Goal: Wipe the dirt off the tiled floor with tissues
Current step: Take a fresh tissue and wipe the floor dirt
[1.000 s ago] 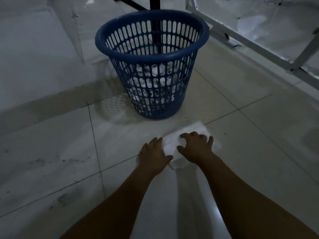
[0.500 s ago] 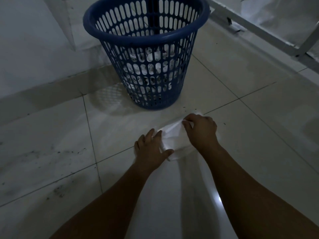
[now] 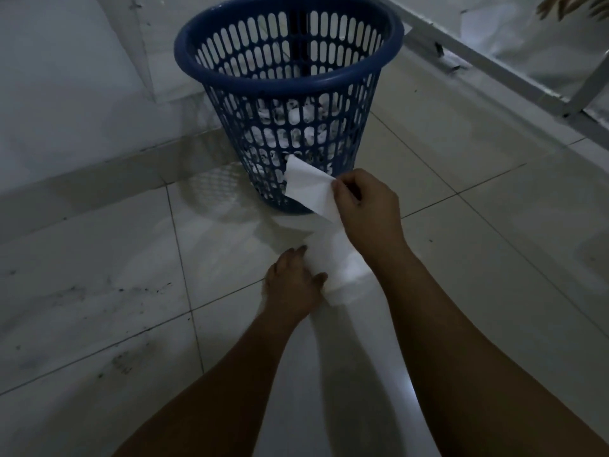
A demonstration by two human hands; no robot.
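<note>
A white tissue [image 3: 309,189] stretches from the floor up toward the blue basket. My right hand [image 3: 369,206] pinches its upper part and lifts it off the tiles. My left hand [image 3: 293,282] rests on the floor beside the tissue's lower end [image 3: 339,268], fingertips touching it; whether it grips the paper is unclear. The pale tiled floor [image 3: 461,258] shows dark dirt specks [image 3: 141,291] on the tile left of my hands.
A blue slotted plastic basket [image 3: 286,74] holding crumpled white tissues stands just beyond my hands. A white wall [image 3: 66,94] runs along the left. A white metal frame [image 3: 494,67] crosses the upper right.
My right hand has lifted the tissue's far edge off the floor toward the basket. My left hand stayed at the tissue's near end. The camera moved closer to the basket.
</note>
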